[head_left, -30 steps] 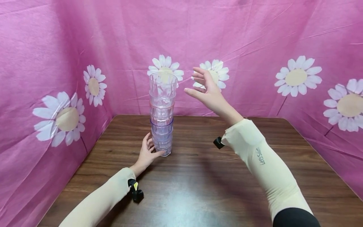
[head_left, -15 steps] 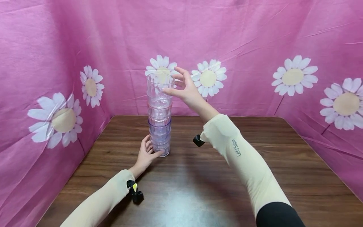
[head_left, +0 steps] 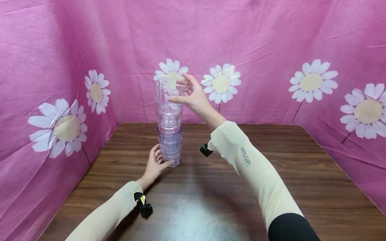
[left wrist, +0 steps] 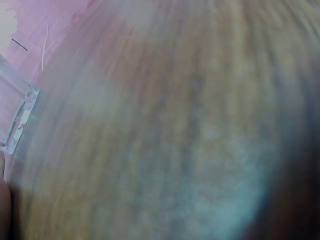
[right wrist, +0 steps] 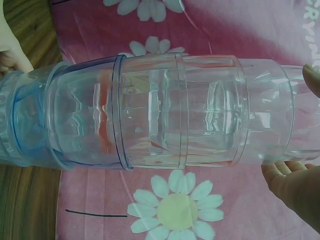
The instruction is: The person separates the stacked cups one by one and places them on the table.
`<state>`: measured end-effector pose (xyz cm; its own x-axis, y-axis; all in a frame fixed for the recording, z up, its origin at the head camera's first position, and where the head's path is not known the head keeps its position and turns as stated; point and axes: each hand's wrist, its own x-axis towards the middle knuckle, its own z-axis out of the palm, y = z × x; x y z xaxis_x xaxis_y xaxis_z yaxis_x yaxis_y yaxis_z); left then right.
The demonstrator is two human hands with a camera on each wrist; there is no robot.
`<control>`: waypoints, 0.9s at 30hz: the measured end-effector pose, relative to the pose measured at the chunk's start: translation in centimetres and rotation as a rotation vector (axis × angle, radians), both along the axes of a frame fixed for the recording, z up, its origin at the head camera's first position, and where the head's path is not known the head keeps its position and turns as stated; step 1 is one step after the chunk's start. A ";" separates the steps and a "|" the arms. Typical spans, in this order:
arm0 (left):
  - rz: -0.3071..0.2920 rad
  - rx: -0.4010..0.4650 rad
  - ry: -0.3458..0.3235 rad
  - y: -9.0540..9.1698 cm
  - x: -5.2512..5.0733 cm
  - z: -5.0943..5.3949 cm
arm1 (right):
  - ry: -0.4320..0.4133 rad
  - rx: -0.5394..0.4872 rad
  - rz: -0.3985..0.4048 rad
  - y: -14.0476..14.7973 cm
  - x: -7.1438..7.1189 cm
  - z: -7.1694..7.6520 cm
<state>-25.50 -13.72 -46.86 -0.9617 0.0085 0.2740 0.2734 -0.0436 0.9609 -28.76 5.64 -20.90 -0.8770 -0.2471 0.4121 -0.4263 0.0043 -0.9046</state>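
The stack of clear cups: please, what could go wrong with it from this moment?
The stack is tall and narrow, so a sideways push from the right hand at the top cup could tip it. It looks nested, so lifting the top cup might pull others up too. The left hand holds it only low down, so it may wobble higher up.

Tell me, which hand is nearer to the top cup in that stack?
The right. The right hand is at the top cup, thumb in front and fingers behind; the left hand is well below, around the bottom of the stack.
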 end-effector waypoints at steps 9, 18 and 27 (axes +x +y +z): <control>-0.002 0.003 0.023 0.0 0.0 -0.1 | 0.004 -0.028 -0.003 0.0 -0.3 0.0; 0.000 0.003 0.030 0.0 -0.1 -0.1 | 0.003 -0.106 -0.001 0.1 -0.3 0.5; -0.008 0.009 0.026 -0.1 -0.1 -0.2 | 0.059 -0.140 -0.008 0.3 0.2 1.7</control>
